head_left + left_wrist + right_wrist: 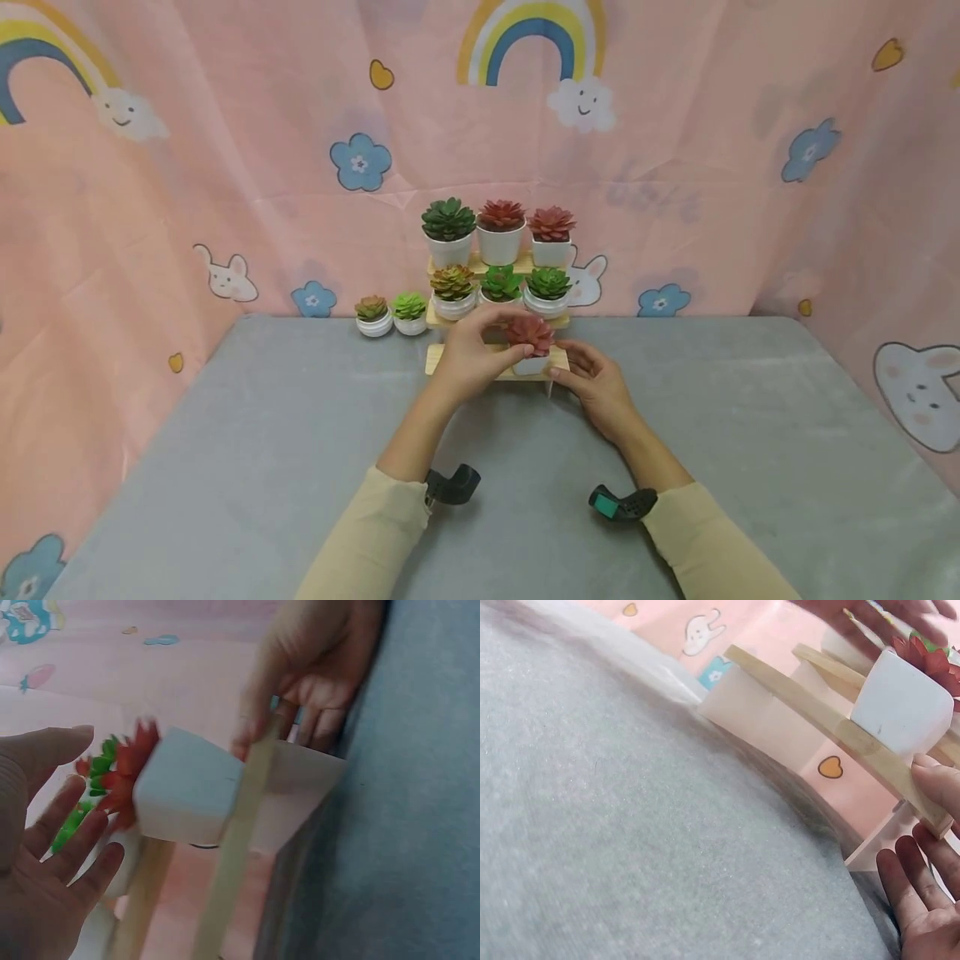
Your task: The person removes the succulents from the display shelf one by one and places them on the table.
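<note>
The left hand [474, 354] has its fingers loosely spread and the thumb parted from them, a wide gap that grips nothing; the red succulent [531, 332] lies just past the fingertips, its leaves facing them in the left wrist view, though whether a fingertip brushes a leaf cannot be told. The right hand [600, 387] pinches the right end of the wooden stand's bottom board [802, 709], thumb on top and fingers at the end and below, the thumb tip just beside the white pot [904, 701] that bears the red succulent. That squarish pot rests on the board near its right end, between the two hands. Behind, the middle board [433, 317] carries a yellowish succulent [452, 282] and two green ones, and the top board [480, 265] a dark green succulent [448, 218] with two reddish ones to its right. Left of the stand, two small potted succulents [409, 307] stand side by side on the grey table [300, 458], before a pink patterned curtain [262, 150].
</note>
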Tool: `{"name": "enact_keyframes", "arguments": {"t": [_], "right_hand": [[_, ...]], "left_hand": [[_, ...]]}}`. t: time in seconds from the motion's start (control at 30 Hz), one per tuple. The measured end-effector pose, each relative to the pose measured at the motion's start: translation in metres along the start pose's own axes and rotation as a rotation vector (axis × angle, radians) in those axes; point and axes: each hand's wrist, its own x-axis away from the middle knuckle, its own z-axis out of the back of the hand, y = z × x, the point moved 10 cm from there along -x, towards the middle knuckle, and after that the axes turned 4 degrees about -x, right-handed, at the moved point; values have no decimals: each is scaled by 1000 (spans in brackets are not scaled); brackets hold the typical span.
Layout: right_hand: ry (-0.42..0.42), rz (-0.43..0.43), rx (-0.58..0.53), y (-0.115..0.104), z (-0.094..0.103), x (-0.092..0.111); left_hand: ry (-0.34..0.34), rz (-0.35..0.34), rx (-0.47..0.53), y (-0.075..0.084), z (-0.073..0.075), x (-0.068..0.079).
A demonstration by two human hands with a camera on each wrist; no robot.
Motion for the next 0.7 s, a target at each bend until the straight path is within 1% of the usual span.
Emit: {"name": "enact_keyframes", "arguments": {"t": [0.07, 0.13, 0.27, 0.37, 0.47, 0.57, 0.7], "right_hand": [[-7, -4, 3, 1, -2, 0], [-11, -3, 8, 2, -3, 0], [-3, 7, 0, 2, -3, 1], [0, 16, -2, 1, -2, 1], [-3, 15, 2, 1, -2, 0], [-1, 7, 1, 1, -1, -1], [-4, 9, 2, -1, -1, -1]], "left_hand": [[2, 18, -6, -5, -1, 2], [1, 17, -9, -8, -2, 3], [-21, -21, -21, -7, -8, 3], [-27, -43, -63, -6, -11, 3], [-10, -45, -145, -5, -12, 5], [23, -26, -224, -6, -10, 7], [68, 7, -276, -8, -9, 9]]}}
